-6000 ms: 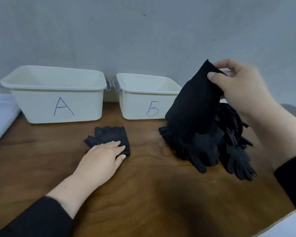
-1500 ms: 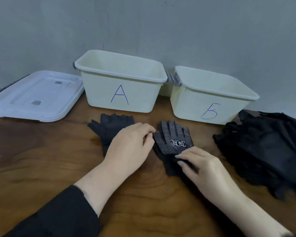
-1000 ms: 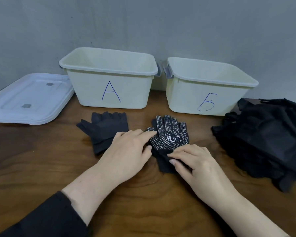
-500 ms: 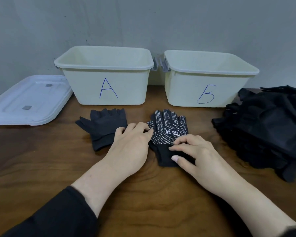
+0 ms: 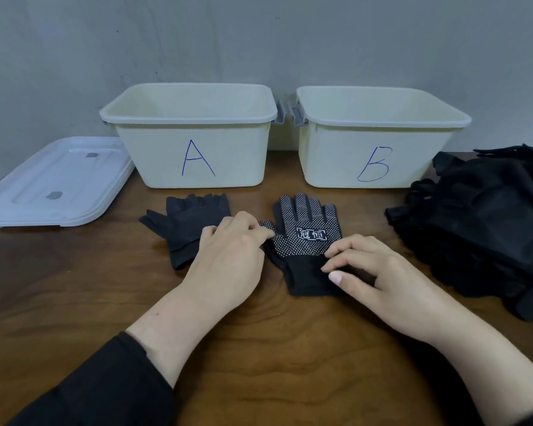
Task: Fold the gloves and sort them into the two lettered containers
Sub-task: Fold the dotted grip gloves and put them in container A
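Gloves are the work items: the dotted glove [image 5: 305, 238] lies flat, palm side up, on the wooden table [image 5: 259, 348], in front of the gap between container A [image 5: 194, 136] and container B [image 5: 379, 139]. A plain glove [image 5: 188, 222] lies just to its left, in front of container A. The unsorted pile [image 5: 480, 229] sits to the right, beside container B. Both containers appear empty as far as their visible inner walls show.

Your left hand [image 5: 228, 256] has its fingers curled, with the fingertips pinching the thumb of the dotted glove. Your right hand [image 5: 373, 272] rests on the cuff, fingers bent and pressing the fabric; whether the thumb pinches the cuff edge cannot be told.

Judged step: squaring the dotted glove before folding. The task is at an early stage.

Probable faults from this position:

1. Skewed fold. The knit fabric is limp. If you lift the cuff without holding the palm down, the glove will likely slide and the edges will not meet.
2. Disturbing the neighbour. Your left wrist lies over the edge of the plain glove. A sideways sweep could drag it out of shape.
3. Sorting error. Two glove types lie close together, and nothing visible states which letter takes which type. Confirm the rule before placing.
4. Snagging the pile. Its nearest edge lies close to your right forearm; a wide reach could pull gloves off the table.

A white lid [image 5: 53, 182] lies left of container A, clear of the work.
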